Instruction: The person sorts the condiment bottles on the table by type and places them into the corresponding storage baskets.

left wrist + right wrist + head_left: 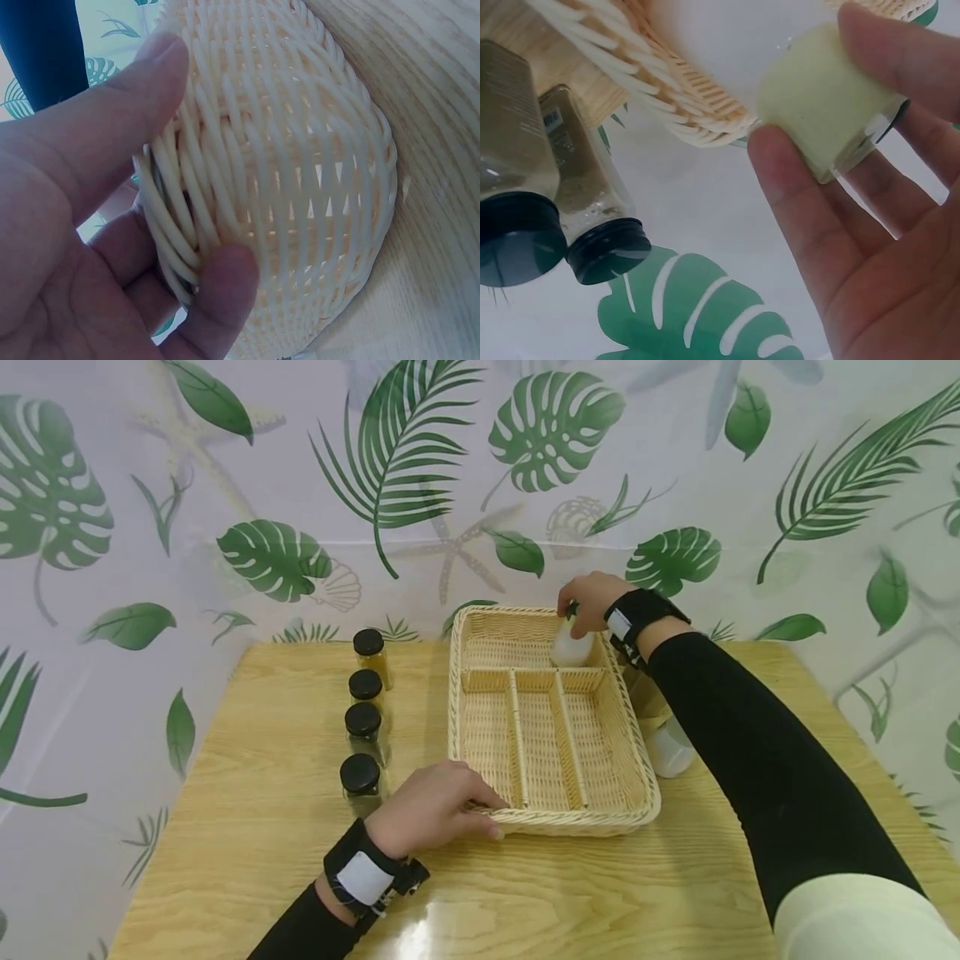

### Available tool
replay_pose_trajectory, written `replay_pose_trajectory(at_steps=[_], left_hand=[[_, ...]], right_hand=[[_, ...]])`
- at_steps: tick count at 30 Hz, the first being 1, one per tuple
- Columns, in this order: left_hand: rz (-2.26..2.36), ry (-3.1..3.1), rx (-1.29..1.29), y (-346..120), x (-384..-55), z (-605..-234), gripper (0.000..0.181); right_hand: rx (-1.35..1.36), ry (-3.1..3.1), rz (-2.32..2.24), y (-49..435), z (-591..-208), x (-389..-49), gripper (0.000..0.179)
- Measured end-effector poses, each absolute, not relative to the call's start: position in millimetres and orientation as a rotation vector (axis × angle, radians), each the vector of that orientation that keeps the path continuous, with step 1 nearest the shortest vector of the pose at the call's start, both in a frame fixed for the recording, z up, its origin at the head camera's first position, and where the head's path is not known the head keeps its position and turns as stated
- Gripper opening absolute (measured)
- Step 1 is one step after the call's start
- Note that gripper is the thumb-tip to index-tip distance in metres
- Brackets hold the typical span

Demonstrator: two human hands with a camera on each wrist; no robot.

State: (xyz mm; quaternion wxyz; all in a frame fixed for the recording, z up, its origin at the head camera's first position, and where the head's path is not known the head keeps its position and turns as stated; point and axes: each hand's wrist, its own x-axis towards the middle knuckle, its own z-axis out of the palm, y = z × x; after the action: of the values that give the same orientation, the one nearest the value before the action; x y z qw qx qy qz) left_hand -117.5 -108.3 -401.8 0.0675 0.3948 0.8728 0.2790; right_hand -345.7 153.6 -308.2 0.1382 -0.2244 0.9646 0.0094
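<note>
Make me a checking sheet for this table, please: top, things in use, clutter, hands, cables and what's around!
Surface: wooden table, shiny patch near the front.
Things in use: basket, four sections; white bottle at its back section.
Clutter: four black-lidded jars left of the basket; containers at right, partly hidden.
Hands: left hand grips the basket's near rim; right hand holds the bottle.
Cables: nothing seen on the table.
Surroundings: leaf-print cloth behind.

Right grip (595, 599) partly hides held bottle (572, 648); sleeve (750, 768) partly covers bottles (670, 752) beside basket (573, 817); label (553, 120) blurred.
</note>
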Motion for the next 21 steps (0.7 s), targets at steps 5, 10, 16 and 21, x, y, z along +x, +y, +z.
replay_pose_trajectory(at_steps=[5, 10, 16, 21], left_hand=[[0.847, 2.624, 1.186, -108.7, -118.4, -400.9, 0.027], [0.865, 2.604, 1.164, -108.9, -116.8, -402.8, 0.026], [0.872, 2.606, 1.157, -108.9, -117.4, -402.1, 0.027], [0.867, 2.601, 1.156, -109.5, -118.8, -400.9, 0.028]], right_hand=[[-0.605, 2.785, 0.013, 153.9, -311.2, -347.2, 0.035], [-0.578, 2.782, 0.009, 154.7, -317.6, -346.1, 0.035], [-0.57, 2.796, 0.013, 156.6, -317.9, -346.6, 0.035], [-0.55, 2.781, 0.018, 159.2, -318.3, -350.7, 0.041]])
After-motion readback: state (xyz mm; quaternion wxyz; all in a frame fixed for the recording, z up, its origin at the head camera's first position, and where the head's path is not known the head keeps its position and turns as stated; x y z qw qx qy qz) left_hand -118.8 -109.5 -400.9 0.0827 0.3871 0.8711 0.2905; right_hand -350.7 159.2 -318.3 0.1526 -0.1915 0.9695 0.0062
